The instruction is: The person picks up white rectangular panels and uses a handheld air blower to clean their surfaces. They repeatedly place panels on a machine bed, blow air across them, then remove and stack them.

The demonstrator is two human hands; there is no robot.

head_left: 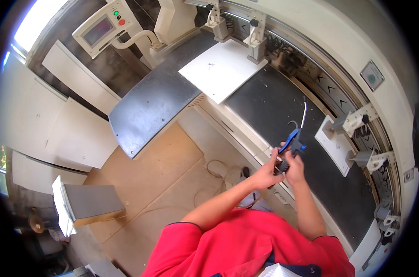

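Over the near edge of the black machine table (265, 106), both hands are at a blue and black air blow gun (292, 141) with a thin metal nozzle pointing away from me. My left hand (266, 175) closes round its lower end, where a dark ribbed fitting shows. My right hand (294, 171) wraps the handle from the right side. The fingers partly hide the lower part of the gun. A white panel (221, 69) lies on the table farther off, under the clamps. A smaller white board (335, 145) lies to the right of the gun.
Clamp heads (257, 41) line the rail along the machine's far side. A control panel (98, 30) with a screen and buttons stands at the far left. Large white boards (75, 134) lean at left. A stack of panels (94, 203) stands by a brown sheet (149, 171); a hose (214, 168) trails across the floor.
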